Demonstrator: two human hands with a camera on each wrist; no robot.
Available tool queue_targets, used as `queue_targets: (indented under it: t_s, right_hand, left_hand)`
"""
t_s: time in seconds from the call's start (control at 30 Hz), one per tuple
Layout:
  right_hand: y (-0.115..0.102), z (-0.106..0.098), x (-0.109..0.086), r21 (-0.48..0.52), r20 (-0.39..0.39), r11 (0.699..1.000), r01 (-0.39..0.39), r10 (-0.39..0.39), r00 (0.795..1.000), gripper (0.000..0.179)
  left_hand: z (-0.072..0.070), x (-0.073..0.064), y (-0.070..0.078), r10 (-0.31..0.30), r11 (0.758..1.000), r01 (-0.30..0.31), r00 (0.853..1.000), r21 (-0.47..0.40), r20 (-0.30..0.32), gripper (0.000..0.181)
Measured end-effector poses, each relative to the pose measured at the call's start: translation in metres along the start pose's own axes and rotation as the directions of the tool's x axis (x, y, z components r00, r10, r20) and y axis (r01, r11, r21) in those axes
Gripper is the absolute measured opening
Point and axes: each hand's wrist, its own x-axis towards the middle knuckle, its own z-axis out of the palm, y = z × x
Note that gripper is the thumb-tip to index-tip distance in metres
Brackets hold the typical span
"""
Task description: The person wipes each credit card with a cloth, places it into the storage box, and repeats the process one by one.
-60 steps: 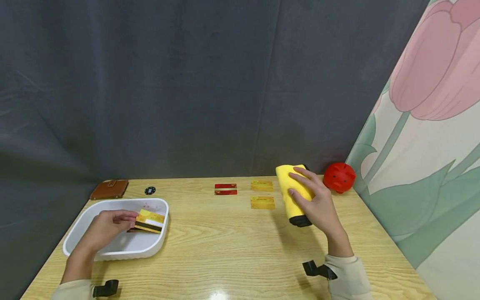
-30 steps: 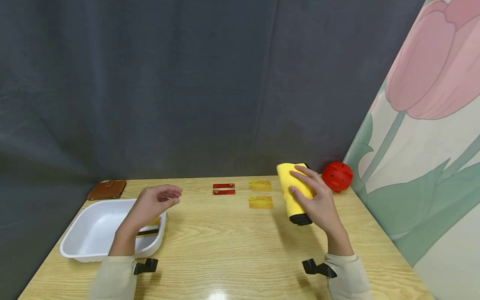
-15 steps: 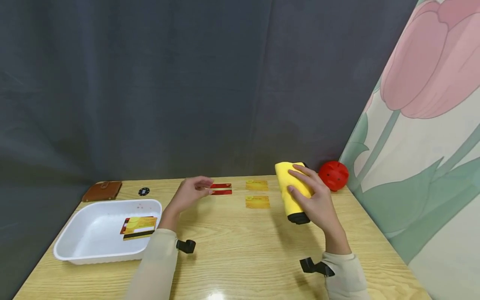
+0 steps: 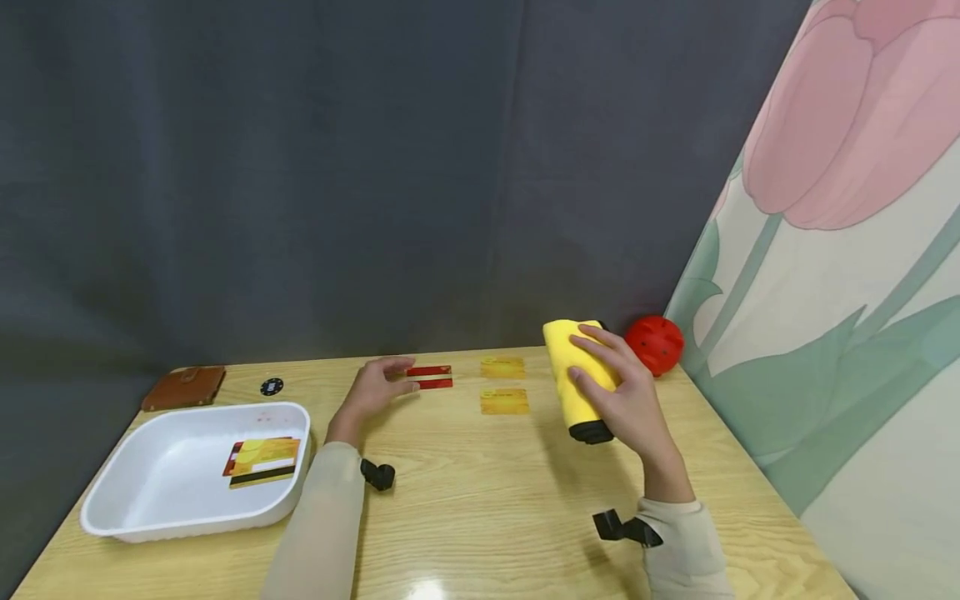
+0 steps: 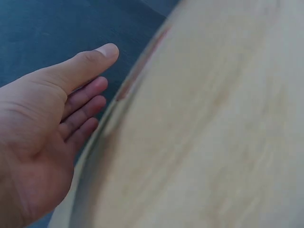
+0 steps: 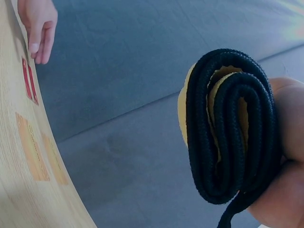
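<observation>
My left hand (image 4: 377, 390) hovers low at the left end of a red card (image 4: 431, 383) with a pale stripe across its middle. Thumb and fingers stand apart around that end; in the left wrist view the hand (image 5: 52, 123) has nothing pinched. To the right, my right hand (image 4: 617, 390) grips a rolled yellow cloth (image 4: 567, 375) with a black edge, held above the table. The right wrist view shows the folded black end of the cloth (image 6: 232, 128). Two yellow cards (image 4: 502, 367) lie one behind the other between the hands.
A white tray (image 4: 108, 500) at the left holds a yellow card (image 4: 262, 451) over a red one. Behind it lie a brown wallet (image 4: 183, 388) and a black chip (image 4: 272, 387). A red piggy bank (image 4: 655, 345) stands at the back right, before a dark curtain (image 4: 337, 183).
My left hand has let go of the yellow card in the tray, then moved right to the red card's left end. The right hand keeps holding the cloth in place. The view has shifted slightly.
</observation>
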Motion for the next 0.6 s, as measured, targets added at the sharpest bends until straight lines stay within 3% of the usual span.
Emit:
queue_targets:
  t_s: [0.23, 0.6]
  right_hand:
    - [0.000, -0.001, 0.001, -0.012, 0.007, 1.000, -0.025, 0.025, 1.000, 0.040]
    - [0.000, -0.002, 0.000, -0.014, 0.003, 1.000, -0.023, 0.023, 1.000, 0.040]
  left_hand:
    - [0.002, 0.007, -0.015, 0.037, 0.996, -0.035, 0.999, 0.082, -0.023, 0.062]
    - [0.007, 0.010, -0.013, -0.024, 0.983, 0.013, 0.998, 0.183, 0.056, 0.064]
